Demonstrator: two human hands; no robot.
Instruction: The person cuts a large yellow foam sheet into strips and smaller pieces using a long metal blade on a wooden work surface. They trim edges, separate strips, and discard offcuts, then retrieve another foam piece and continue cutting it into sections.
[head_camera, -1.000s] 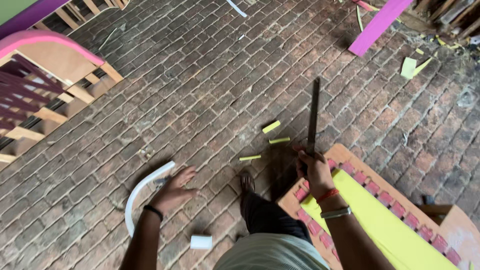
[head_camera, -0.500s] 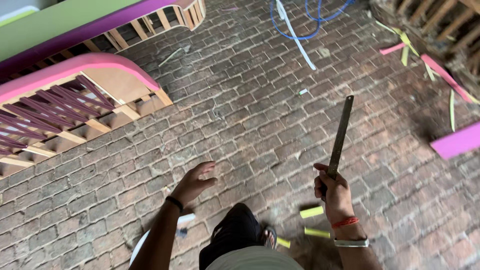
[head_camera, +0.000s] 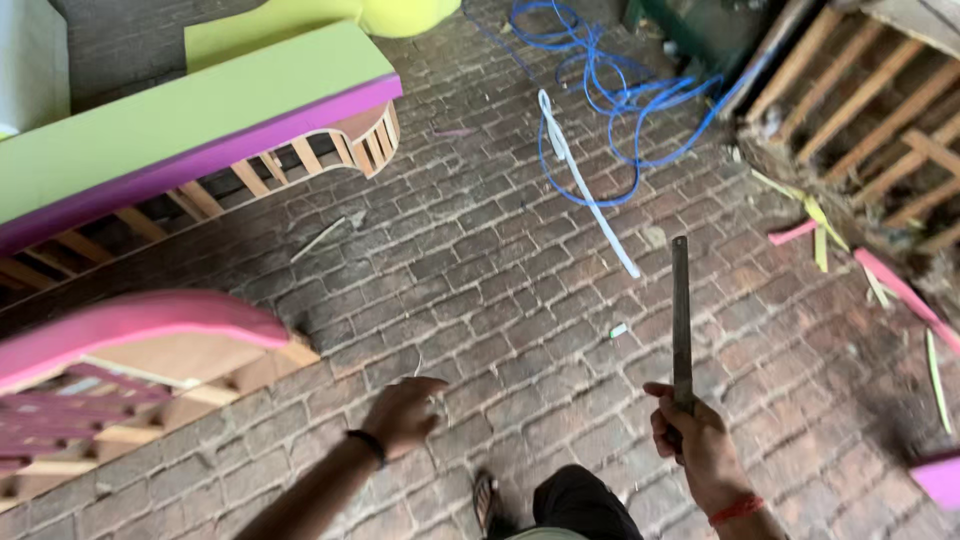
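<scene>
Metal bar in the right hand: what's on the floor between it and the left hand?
In the head view, only bare brick floor lies between the left hand and the right hand gripping the metal bar.

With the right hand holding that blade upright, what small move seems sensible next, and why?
Probably lower the blade point-down beside the leg: the right hand grips only its bottom end, its tip stands up, and the empty left hand hangs open over the brick floor.

blue hose (head_camera: 610, 95), pink curved panel (head_camera: 140, 325), green-purple board (head_camera: 190, 125)
</scene>
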